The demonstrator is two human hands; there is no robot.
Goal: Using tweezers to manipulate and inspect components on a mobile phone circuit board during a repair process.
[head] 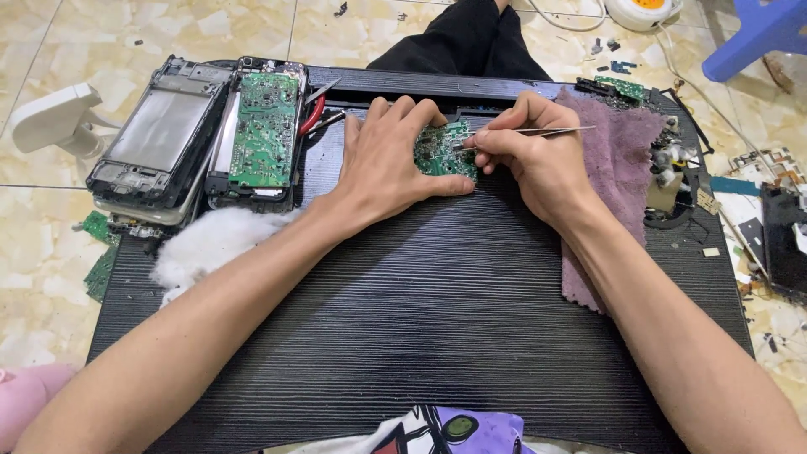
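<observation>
Head view, items as we find them. Item one: a small green printed circuit board, lying flat on the black ribbed tabletop just above the centre of the frame. It sits directly between our two hands, touching both; its long axis we cannot tell, since the fingers cover part of it.

Item two: our left hand, spread flat and pressing the board's left side, thumb along its lower edge.

Item three: our right hand, fingers pinched narrow around thin silver metal tweezers. The tweezers run nearly level, tips pointing left onto the board's right edge, tail toward the upper right. Both hands are equally near the board.

Item four: a purple fabric cloth, under the right wrist at right of frame.

Item five: a larger green circuit board in a black frame, upper left, beside a grey metal device casing.

Item six: a white tuft of cotton wadding, left of the left forearm.

Item seven: red-handled cutters, above the left hand.
</observation>
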